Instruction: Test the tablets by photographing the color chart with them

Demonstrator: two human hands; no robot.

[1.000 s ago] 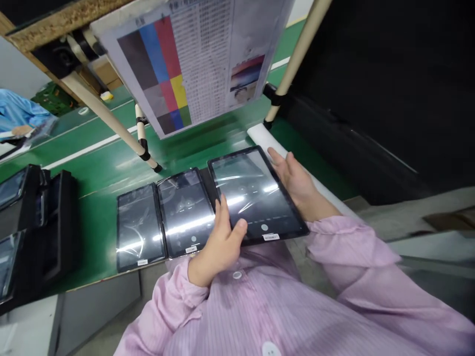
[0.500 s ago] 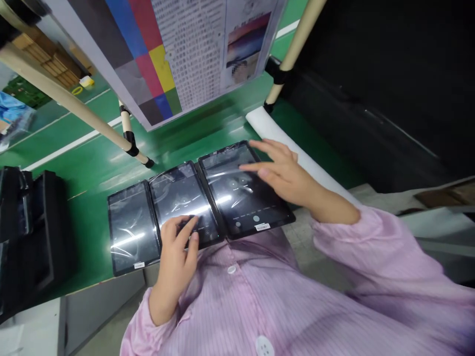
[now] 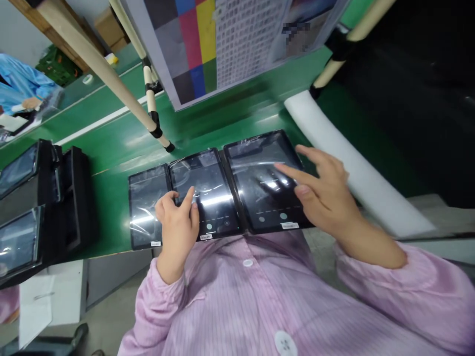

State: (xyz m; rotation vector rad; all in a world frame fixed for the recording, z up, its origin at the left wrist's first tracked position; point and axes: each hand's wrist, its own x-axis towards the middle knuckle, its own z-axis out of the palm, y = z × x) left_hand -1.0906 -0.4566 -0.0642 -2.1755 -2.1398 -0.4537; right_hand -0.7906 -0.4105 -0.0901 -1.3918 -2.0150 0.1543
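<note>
Three dark tablets lie side by side on the green bench top. My left hand [image 3: 178,222] is over the gap between the left tablet [image 3: 145,202] and the middle tablet [image 3: 208,183], fingers apart, its index fingertip at the middle screen. Above the right tablet [image 3: 260,163] is my right hand [image 3: 326,193], fingers spread, index finger pointing at the screen; whether it touches I cannot tell. Round buttons glow low on the middle and right screens. Each tablet has a small white label along its near edge. Neither hand holds anything.
A printed chart with colour squares [image 3: 191,49] hangs from cream pipes [image 3: 111,89] beyond the tablets. A white foam roll [image 3: 345,153] lies at the right. Black holders with more tablets [image 3: 22,237] stand at the left. A person in blue sleeves [image 3: 22,84] sits far left.
My view has shifted, so the tablets and chart sit differently in the picture. My left hand has moved up the middle screen, uncovering its lower buttons. The right hand still hovers at the right tablet.
</note>
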